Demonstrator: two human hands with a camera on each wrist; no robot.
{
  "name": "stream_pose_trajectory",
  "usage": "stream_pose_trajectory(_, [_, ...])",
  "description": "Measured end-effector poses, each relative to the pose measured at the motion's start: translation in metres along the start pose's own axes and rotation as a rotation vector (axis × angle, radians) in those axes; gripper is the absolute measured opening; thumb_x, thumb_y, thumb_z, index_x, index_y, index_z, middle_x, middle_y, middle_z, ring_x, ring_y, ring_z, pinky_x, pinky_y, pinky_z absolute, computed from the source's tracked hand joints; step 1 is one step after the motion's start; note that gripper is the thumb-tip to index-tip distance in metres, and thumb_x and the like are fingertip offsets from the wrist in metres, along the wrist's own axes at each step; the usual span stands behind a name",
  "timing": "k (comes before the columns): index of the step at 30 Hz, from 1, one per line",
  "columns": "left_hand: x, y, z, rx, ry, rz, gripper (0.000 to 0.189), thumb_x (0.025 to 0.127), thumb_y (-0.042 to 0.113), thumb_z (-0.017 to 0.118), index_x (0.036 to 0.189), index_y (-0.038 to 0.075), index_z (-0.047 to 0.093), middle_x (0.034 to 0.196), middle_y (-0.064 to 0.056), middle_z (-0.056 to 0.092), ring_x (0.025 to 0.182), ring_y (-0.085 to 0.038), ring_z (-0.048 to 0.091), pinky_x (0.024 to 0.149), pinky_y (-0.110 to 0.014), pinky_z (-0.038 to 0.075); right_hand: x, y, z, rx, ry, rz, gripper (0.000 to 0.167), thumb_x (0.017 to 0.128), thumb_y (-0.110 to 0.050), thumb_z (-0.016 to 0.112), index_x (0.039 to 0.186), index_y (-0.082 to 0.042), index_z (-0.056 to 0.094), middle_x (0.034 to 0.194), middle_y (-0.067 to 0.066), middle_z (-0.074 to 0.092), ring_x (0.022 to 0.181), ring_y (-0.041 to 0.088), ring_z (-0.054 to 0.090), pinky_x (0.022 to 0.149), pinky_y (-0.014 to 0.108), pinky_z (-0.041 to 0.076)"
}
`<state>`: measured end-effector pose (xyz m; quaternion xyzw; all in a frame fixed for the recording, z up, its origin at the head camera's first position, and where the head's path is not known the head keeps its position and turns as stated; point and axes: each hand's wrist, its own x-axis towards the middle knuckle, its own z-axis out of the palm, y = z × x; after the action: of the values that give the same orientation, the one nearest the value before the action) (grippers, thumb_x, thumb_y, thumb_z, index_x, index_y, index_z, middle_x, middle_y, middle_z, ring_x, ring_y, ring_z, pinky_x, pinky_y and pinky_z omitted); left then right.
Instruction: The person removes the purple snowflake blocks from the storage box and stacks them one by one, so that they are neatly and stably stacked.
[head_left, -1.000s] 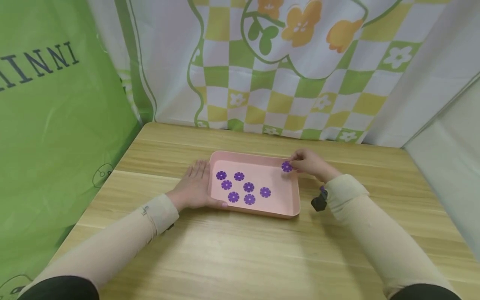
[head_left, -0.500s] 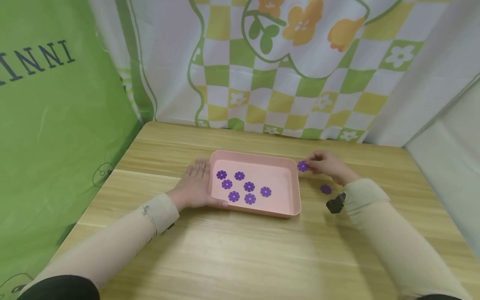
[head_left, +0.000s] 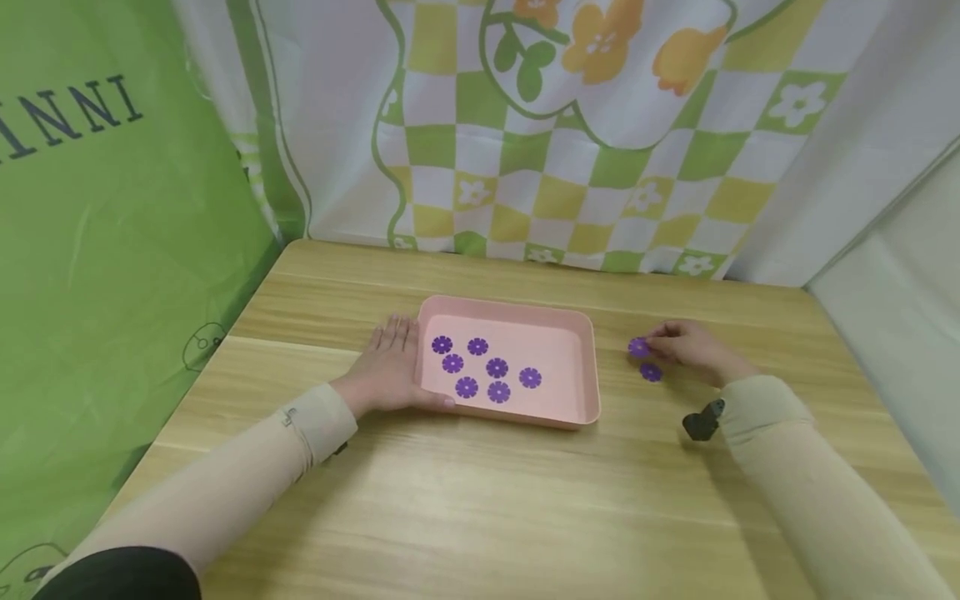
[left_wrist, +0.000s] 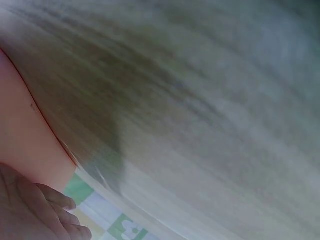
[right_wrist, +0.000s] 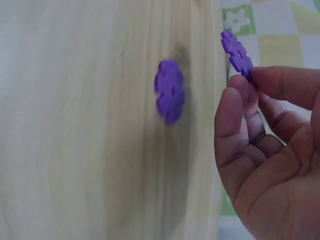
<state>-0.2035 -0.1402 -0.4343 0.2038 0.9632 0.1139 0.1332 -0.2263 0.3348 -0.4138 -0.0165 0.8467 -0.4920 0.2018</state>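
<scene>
Your right hand (head_left: pixel 690 350) has a disc (head_left: pixel 638 347) pinched, loose disc (head_left: pixel 650 372) just down-left of that hand; left hand (head_left: pixel 388 377) straight-fingered against the tray (head_left: pixel 566 387).

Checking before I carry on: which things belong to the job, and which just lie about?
Job:
pink tray, left hand at its left end
seven purple discs in it
held disc in right hand
loose disc right of the tray

Surroundings only:
wooden table
checked curtain
green sheet
</scene>
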Motion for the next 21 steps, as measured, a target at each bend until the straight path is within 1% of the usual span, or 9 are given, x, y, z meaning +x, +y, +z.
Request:
stream_pose_trajectory(4, [0.0,-0.001,-0.001,0.001,0.008,-0.003,0.153,0.068,0.095,0.059,0.16,-0.011,-0.003,0.167,-0.031,-0.005,0.154,-0.044,-0.01,0.124,-0.053,-0.005,-0.002,0.008,-0.006,0.056,-0.018,-0.003,0.028,0.107,-0.001,0.049,0.122,0.023,0.049,0.102,0.001,0.069,0.087,0.002,0.065,0.083,0.02,0.057])
stream_pose_trajectory(10, [0.0,-0.001,0.0,0.001,0.004,-0.01,0.154,0.067,0.096,0.059,0.16,-0.01,-0.004,0.167,-0.03,-0.005,0.154,-0.043,-0.01,0.124,-0.052,-0.005,-0.006,0.018,-0.014,0.053,-0.063,0.02,0.019,0.106,0.003,0.048,0.114,0.019,0.056,0.092,-0.002,0.066,0.082,0.003,0.062,0.076,0.02,0.057])
stream_pose_trajectory(14, [0.0,0.0,0.0,-0.008,-0.003,-0.009,0.154,0.067,0.096,0.059,0.16,-0.01,-0.003,0.167,-0.03,-0.005,0.154,-0.044,-0.01,0.124,-0.053,-0.005,-0.009,0.023,-0.016,0.054,-0.086,0.045,0.018,0.107,0.002,0.048,0.113,0.016,0.057,0.093,-0.002,0.065,0.082,0.004,0.061,0.075,0.02,0.057])
stream_pose_trajectory(18, [0.002,-0.001,0.001,-0.006,-0.002,-0.014,0.154,0.067,0.097,0.058,0.16,-0.009,-0.004,0.167,-0.029,-0.005,0.154,-0.043,-0.01,0.124,-0.052,-0.005,-0.011,0.026,-0.016,0.047,-0.085,0.062,0.017,0.106,0.0,0.051,0.113,0.014,0.058,0.094,-0.001,0.064,0.082,0.006,0.06,0.075,0.021,0.057])
stream_pose_trajectory(21, [0.002,-0.001,0.001,-0.005,0.002,-0.012,0.153,0.068,0.096,0.059,0.16,-0.009,-0.003,0.167,-0.03,-0.004,0.154,-0.043,-0.009,0.124,-0.053,-0.005,-0.011,0.029,-0.014,0.048,-0.083,0.068,0.017,0.106,0.001,0.051,0.114,0.015,0.057,0.094,0.0,0.064,0.082,0.006,0.061,0.075,0.021,0.058])
